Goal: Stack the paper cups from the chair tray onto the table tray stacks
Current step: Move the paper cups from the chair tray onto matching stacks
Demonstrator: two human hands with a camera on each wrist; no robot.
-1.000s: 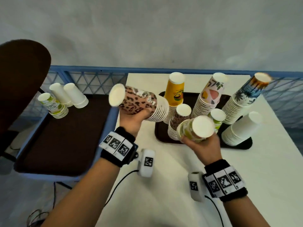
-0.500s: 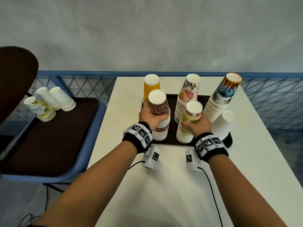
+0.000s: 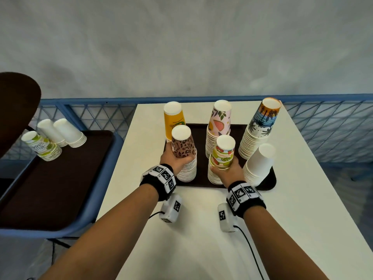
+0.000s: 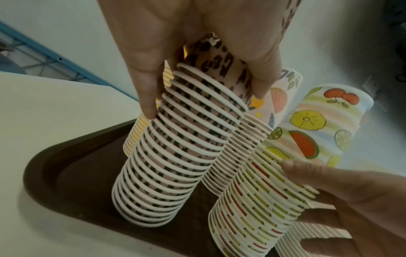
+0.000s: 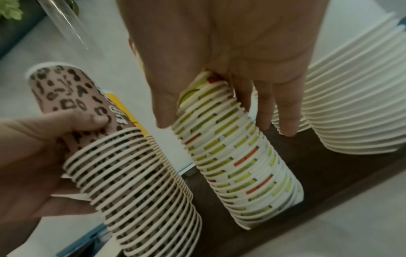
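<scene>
On the white table a dark table tray (image 3: 201, 181) carries several upside-down cup stacks. My left hand (image 3: 175, 160) grips the leopard-print cups (image 3: 182, 145) sitting on top of the front-left leopard stack (image 4: 167, 167). My right hand (image 3: 227, 168) grips the fruit-print cups (image 3: 224, 152) on top of the front-middle fruit stack (image 5: 239, 163). On the chair tray (image 3: 50, 184) at the left stand a green-lettered stack (image 3: 40, 147) and two plain white stacks (image 3: 62, 132).
Behind my hands stand a yellow stack (image 3: 174, 118), a pink fruit stack (image 3: 219, 126) and a palm-print stack (image 3: 258, 128); a plain white stack (image 3: 258, 164) leans at the tray's right. A blue mesh railing (image 3: 96, 118) runs behind. A brown chair back (image 3: 16, 106) is far left.
Both hands brought their tilted cup piles over the tray, turned them upright and set them down onto the matching leopard and fruit stacks; since half a second ago they have barely moved.
</scene>
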